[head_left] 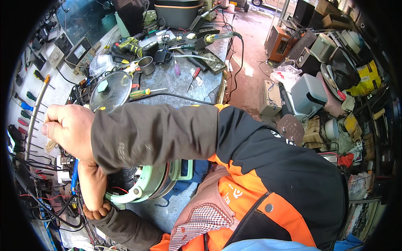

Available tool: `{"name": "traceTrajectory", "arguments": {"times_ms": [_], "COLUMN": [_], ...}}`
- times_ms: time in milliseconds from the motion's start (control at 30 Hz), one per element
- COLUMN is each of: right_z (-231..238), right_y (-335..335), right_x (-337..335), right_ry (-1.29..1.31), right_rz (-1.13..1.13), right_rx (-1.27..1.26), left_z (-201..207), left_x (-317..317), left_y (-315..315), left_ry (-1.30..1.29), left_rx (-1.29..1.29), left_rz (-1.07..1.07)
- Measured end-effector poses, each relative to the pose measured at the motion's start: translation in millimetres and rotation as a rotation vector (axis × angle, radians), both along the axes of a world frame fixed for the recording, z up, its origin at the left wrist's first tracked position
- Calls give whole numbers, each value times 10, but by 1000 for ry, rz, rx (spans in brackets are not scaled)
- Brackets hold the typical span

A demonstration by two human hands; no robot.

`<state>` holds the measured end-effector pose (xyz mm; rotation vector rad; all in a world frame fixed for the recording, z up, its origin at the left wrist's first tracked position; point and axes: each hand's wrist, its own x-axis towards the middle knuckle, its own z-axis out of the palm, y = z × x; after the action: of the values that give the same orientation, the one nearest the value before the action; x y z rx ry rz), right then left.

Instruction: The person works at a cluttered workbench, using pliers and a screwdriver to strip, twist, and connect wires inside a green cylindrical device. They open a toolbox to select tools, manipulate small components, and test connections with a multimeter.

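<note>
My right arm reaches across to the far left. At its end, my right hand [69, 127] is closed, thumb pressed against curled fingers; whatever it may hold is hidden. A small beige bundle of cord [50, 145] shows just below it, next to the tool rack. My left hand [91, 182] comes up from below, a brown beaded bracelet [97, 211] at its wrist, and passes behind the right wrist, so its fingers are out of sight. Beside it on the bench, partly under my right sleeve, sits a mint-green round appliance [146, 184] with a dark inside and a red wire.
A glass lid [109, 90], a yellow-green screwdriver [144, 93], a metal cup [146, 65] and a cordless drill [132, 47] lie on the cluttered bench [167, 81]. Screwdrivers hang along a rack [35, 111] at left. Old appliances and boxes [270, 98] crowd the right side.
</note>
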<state>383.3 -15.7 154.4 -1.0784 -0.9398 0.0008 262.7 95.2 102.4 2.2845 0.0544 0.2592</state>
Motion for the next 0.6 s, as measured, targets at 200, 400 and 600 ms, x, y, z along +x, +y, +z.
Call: {"name": "traceTrajectory", "arguments": {"times_ms": [200,400,600], "right_z": [12,102,56], "right_y": [51,145,124], "right_x": [-232,275,241], "right_ry": [-54,132,228], "right_rz": [-76,838,614], "right_rx": [155,-153,-184], "left_z": [-30,-3,-55], "left_x": [-103,-20,53], "left_y": [33,-16,66], "left_ry": [-8,42,16], "left_rx": [-48,-23,29], "left_rz": [33,-10,-40]}}
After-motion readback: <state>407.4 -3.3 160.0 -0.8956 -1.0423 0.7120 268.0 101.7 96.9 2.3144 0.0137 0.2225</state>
